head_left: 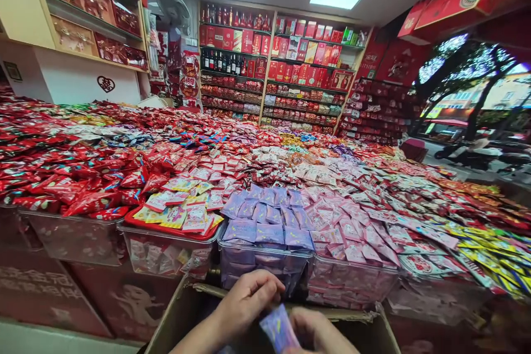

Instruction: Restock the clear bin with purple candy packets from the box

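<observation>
A small purple candy packet [279, 327] is in my right hand [317, 329], whose fingers and thumb close on its right side; the hand is slightly blurred. My left hand [254, 300] is just up and left of the packet, with its fingers curled together. What those fingers hold, if anything, is hidden. Both hands are above an open cardboard box [166, 315], whose inside is mostly dark. Directly beyond it stands a clear plastic bin [265, 254] filled with matching purple packets [269, 213], the top ones laid in rows.
Left of the purple bin is a bin with a red tray [174, 230] of yellow and pink packets. Pink packets [344, 227] fill the bin on the right. Heaps of red packets [91, 182] spread left. Shelves [274, 61] of boxes and bottles line the back wall.
</observation>
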{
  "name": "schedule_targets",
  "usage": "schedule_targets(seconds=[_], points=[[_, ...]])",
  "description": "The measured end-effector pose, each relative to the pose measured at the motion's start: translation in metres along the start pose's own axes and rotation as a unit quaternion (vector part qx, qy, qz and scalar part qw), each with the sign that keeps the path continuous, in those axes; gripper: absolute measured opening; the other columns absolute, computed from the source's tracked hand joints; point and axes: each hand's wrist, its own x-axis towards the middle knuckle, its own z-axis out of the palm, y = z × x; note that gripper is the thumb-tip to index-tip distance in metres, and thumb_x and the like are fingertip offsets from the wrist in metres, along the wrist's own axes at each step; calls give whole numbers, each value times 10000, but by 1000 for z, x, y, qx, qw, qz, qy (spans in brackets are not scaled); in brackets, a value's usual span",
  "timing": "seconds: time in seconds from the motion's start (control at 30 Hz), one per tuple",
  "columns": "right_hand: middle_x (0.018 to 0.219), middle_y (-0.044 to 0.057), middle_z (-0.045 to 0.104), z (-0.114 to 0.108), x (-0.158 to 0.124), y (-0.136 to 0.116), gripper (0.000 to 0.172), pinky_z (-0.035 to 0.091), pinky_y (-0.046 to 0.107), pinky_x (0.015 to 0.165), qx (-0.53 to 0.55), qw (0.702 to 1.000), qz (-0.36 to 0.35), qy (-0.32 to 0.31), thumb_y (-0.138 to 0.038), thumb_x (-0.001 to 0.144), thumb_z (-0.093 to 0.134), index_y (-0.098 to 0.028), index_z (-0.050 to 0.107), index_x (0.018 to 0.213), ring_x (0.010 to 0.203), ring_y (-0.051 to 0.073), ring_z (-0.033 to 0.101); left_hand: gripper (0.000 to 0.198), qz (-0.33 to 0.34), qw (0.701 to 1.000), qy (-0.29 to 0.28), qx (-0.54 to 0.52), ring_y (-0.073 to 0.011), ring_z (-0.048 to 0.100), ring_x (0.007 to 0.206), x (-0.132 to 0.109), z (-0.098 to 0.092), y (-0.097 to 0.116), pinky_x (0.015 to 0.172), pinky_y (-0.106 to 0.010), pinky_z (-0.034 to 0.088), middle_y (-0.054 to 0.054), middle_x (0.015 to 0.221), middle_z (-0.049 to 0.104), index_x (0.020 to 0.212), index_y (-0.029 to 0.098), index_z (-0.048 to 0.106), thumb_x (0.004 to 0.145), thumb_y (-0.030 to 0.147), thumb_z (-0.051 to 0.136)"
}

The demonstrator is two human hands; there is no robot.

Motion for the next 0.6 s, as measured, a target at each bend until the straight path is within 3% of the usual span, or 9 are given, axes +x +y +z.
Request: schedule_targets(seconds=[0.07,0.17,0.27,0.43,0.5,0.6], points=[[687,-20,571,-10,-2,-8,264,414,230,586,61,996,-33,62,-373,671,621,-145,528,767,649,119,536,287,20,999,15,31,-129,511,658,2,3,2,589,-212,397,-22,703,587,772,129,635,730,400,552],[655,-11,571,-11,-4,-14,227,392,210,540,125,978,-61,157,-352,674,621,-150,538,736,592,99,509,239,-23,998,56,-22,-93,483,526,4,9,0,501,-199,384,6,605,559,705,120,616,717,355,582],[549,-17,546,-4,-3,-12,246,364,197,444,165,964,-56,202,-379,667,618,-146,540,674,477,85,467,263,-65,992,74,-84,-68,458,420,6,13,-3,415,-181,348,19,531,547,692,110,591,708,372,588],[566,-7,549,-2,-4,-8,217,406,207,449,185,948,-77,249,-366,726,561,-151,571,700,483,92,481,263,-78,990,59,-102,-67,484,410,7,11,0,404,-170,360,28,495,552,713,113,584,703,375,598],[645,7,572,-4,-8,-7,146,434,218,504,134,940,-106,294,-306,740,559,-171,606,774,550,106,511,226,-71,991,25,-108,-86,525,471,7,11,1,441,-179,394,17,530,572,771,115,595,711,332,607],[881,48,603,-4,-13,-9,133,445,275,750,83,924,-168,333,-218,709,598,-219,638,836,843,166,555,180,-27,991,17,-130,-127,573,604,6,13,3,511,-217,448,-29,691,608,810,123,618,697,262,634]])
